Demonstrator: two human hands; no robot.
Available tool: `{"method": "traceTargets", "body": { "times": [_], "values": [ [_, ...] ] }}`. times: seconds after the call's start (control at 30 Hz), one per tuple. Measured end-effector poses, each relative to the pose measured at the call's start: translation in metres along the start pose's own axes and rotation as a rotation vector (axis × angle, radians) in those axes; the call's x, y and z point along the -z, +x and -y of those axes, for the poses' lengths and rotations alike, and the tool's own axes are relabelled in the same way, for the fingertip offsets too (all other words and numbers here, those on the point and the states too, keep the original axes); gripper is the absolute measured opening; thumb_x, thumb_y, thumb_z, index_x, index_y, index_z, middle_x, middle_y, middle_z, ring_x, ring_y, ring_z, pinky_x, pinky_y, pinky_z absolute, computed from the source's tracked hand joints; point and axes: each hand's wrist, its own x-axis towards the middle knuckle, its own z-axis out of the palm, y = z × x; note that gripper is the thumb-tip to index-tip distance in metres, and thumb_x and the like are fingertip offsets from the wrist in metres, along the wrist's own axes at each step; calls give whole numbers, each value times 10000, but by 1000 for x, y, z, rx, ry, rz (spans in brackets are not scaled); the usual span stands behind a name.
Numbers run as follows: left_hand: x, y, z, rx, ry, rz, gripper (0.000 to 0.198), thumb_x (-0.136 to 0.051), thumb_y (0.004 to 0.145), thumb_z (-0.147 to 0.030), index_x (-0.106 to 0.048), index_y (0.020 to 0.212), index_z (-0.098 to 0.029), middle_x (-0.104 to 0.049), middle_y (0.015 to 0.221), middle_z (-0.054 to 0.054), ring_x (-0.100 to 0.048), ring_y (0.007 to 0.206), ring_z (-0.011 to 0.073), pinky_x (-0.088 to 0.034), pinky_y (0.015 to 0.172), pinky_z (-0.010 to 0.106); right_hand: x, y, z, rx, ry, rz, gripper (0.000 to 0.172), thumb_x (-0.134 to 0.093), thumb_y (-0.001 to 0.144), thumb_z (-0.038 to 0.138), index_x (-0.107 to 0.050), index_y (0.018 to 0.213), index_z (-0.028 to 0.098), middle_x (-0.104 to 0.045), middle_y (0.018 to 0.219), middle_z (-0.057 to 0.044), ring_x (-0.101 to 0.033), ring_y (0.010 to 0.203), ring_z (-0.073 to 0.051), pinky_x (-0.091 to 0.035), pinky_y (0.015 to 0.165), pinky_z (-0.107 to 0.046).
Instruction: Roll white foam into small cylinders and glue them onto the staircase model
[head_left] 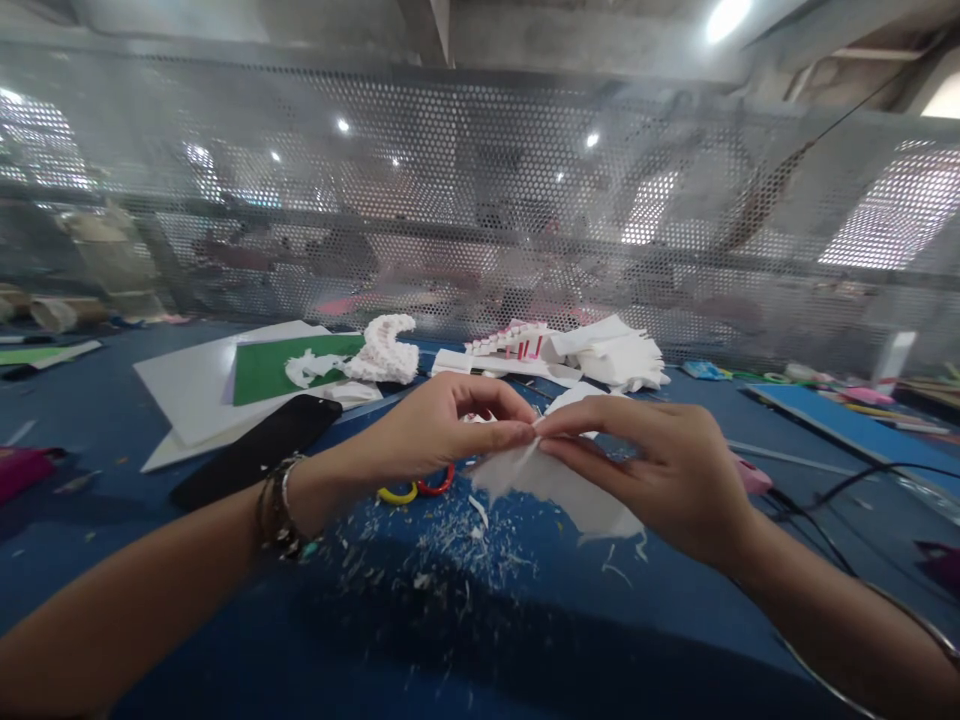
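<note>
My left hand (461, 425) and my right hand (660, 460) meet at the middle, thumbs and fingertips pinched together. Between them is a thin piece of white tissue paper (517, 462), its loose part hanging below the fingertips. Behind and below it lies another white sheet (592, 500) on the blue table. Scissors with a red and a yellow handle loop (436, 482) rest under my left hand. Small white paper scraps (476, 540) are scattered over the table in front of me.
A black phone (259, 450) lies by my left wrist, near white sheets and a green sheet (255, 370). Farther back are a curved white textured shape (386, 350) and a stack of white tissue (619, 350). A blue board (840, 425) and a cable (862, 475) lie right. Perforated metal panels stand behind.
</note>
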Motion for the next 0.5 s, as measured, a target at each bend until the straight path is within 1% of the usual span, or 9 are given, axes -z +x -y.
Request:
{"method": "traceTargets", "body": {
  "times": [0.1, 0.23, 0.3, 0.37, 0.43, 0.47, 0.5],
  "values": [
    [-1, 0, -1, 12, -1, -4, 82, -565, 727, -224, -596, 725, -148, -555, 642, -28, -475, 552, 54, -373, 499, 151, 1, 0, -2, 72, -48, -5, 73, -558, 761, 185, -612, 754, 234, -662, 669, 24, -604, 592, -89, -468, 563, -188],
    [-3, -1, -4, -3, 31, -34, 79, -563, 729, -212, -584, 711, -139, -532, 615, -32, -453, 523, 49, -363, 477, 148, 0, 0, -3, 73, -57, 9, 79, -543, 767, 180, -600, 753, 234, -654, 678, 15, -595, 596, -97, -470, 565, -200],
    [-4, -1, -5, -19, 40, -54, 80, -561, 730, -209, -577, 708, -134, -533, 622, -28, -459, 535, 52, -367, 482, 148, -1, 1, -4, 26, -7, 18, 69, -540, 766, 178, -586, 745, 225, -653, 685, 14, -595, 598, -95, -476, 570, -200],
    [-5, -2, -6, -51, 52, -76, 72, -559, 732, -203, -571, 717, -134, -533, 628, -29, -465, 547, 52, -371, 489, 146, -3, 2, -6, -54, 118, 26, 60, -548, 761, 195, -568, 816, 208, -647, 705, 9, -603, 623, -96, -488, 589, -198],
    [-6, -3, -6, -94, 96, -83, 57, -556, 737, -192, -569, 722, -139, -527, 621, -36, -462, 543, 48, -366, 487, 142, -5, 1, -7, -133, 259, 37, 182, -577, 743, 230, -537, 914, 182, -636, 729, -2, -608, 662, -102, -502, 616, -204],
    [-6, -3, -5, -104, 123, -81, 55, -554, 741, -190, -570, 723, -141, -522, 613, -39, -458, 537, 47, -361, 484, 142, -6, 1, -8, -160, 309, 38, 213, -588, 736, 243, -528, 927, 170, -630, 734, -6, -606, 674, -104, -506, 627, -209],
    [-7, -4, -5, -102, 141, -76, 56, -551, 746, -192, -571, 729, -143, -518, 609, -40, -456, 537, 48, -359, 484, 143, -7, 1, -8, -176, 336, 38, 201, -591, 735, 246, -531, 908, 164, -624, 733, -8, -602, 680, -103, -507, 634, -211]
  ]
}}
